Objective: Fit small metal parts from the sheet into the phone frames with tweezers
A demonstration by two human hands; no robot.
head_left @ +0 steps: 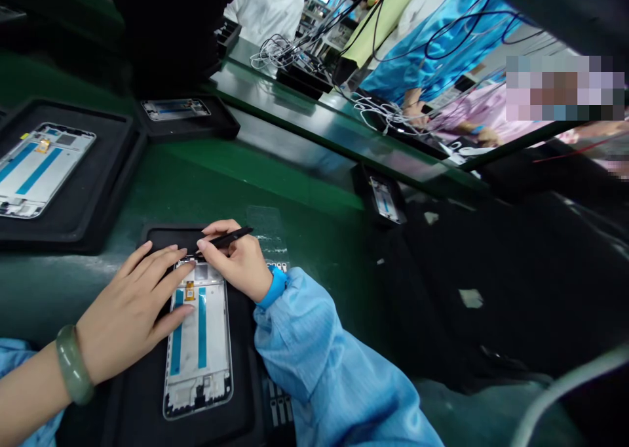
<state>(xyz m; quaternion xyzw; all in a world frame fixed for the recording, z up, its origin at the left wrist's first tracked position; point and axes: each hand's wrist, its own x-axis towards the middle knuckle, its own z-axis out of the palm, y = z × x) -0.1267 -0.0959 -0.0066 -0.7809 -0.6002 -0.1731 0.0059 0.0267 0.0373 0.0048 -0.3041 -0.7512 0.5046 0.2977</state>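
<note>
A phone frame (216,342) with two blue strips and an orange flex connector lies in a black foam tray (142,394) in front of me. My left hand (137,299) rests over its upper left part, fingers stretched out and fingertips near the top edge. In my right hand (240,263) is a black pen-shaped tool (228,238), pinched between thumb and fingers. Its thin tip points down at the top edge of the phone frame; whether it touches cannot be made out. A clear plastic sheet (268,231) with small white-outlined pieces lies just behind my right hand.
At the left, another phone frame (46,168) sits in a black tray (113,165). Further trays with phone frames stand at the back (223,116) and right (363,188). Black foam trays (496,290) are piled at the right. Co-workers and tangled cables (282,54) are beyond the ledge.
</note>
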